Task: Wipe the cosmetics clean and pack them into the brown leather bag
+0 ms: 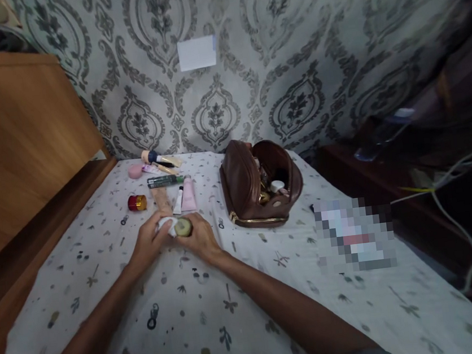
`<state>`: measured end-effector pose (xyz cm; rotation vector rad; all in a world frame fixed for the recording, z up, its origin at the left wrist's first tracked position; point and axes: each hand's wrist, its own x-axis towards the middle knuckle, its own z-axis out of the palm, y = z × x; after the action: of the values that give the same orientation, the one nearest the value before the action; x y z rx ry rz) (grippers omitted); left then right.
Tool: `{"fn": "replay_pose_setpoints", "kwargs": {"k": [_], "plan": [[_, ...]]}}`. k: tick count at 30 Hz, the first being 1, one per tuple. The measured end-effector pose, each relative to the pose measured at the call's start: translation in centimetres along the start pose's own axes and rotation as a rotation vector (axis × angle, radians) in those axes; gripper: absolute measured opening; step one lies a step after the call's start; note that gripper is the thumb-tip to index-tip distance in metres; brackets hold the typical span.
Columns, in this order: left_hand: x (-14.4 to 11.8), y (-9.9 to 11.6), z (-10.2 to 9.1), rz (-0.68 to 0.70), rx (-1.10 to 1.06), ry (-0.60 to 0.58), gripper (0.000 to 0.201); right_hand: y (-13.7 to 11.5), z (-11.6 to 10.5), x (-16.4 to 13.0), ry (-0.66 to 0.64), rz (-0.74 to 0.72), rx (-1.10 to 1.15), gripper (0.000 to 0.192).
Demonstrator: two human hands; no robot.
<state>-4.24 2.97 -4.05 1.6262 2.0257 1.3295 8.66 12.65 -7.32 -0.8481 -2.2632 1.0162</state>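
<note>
My right hand [204, 242] is closed around a small round container with a yellow-green lid [183, 227]. Against its left side my left hand [149, 241] presses a white tissue or cloth [166, 228], fingers closed on it. Both hands meet low over the patterned cloth. Just beyond them lie a pink tube [188, 195], a small white tube [178, 200] and a beige item [161, 199] whose kind I cannot make out. A dark green tube [162, 181] lies behind these. To the left is a red jar with a gold lid [137, 203].
An open brown cosmetic bag [241, 185] with small items inside stands right of my hands. Further right is a blurred-out flat object [353, 234]. At the back left are a pink round case [135, 171] and several cosmetics. A wooden panel [19, 111] borders the left side.
</note>
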Motion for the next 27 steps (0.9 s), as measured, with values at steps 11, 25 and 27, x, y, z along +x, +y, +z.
{"fn": "replay_pose_setpoints", "kwargs": {"k": [11, 25, 27], "plan": [[0.4, 0.4, 2.8, 0.159, 0.368, -0.127, 0.025, -0.3, -0.3, 0.3, -0.107, 0.054, -0.143, 0.025], [1.7, 0.0, 2.8, -0.033, 0.012, 0.05, 0.02, 1.0, 0.3, 0.2, 0.018, -0.073, 0.019, 0.033], [1.8, -0.3, 2.7, -0.053, -0.024, 0.082, 0.024, 1.4, 0.4, 0.2, 0.044, -0.104, 0.148, 0.034]]}}
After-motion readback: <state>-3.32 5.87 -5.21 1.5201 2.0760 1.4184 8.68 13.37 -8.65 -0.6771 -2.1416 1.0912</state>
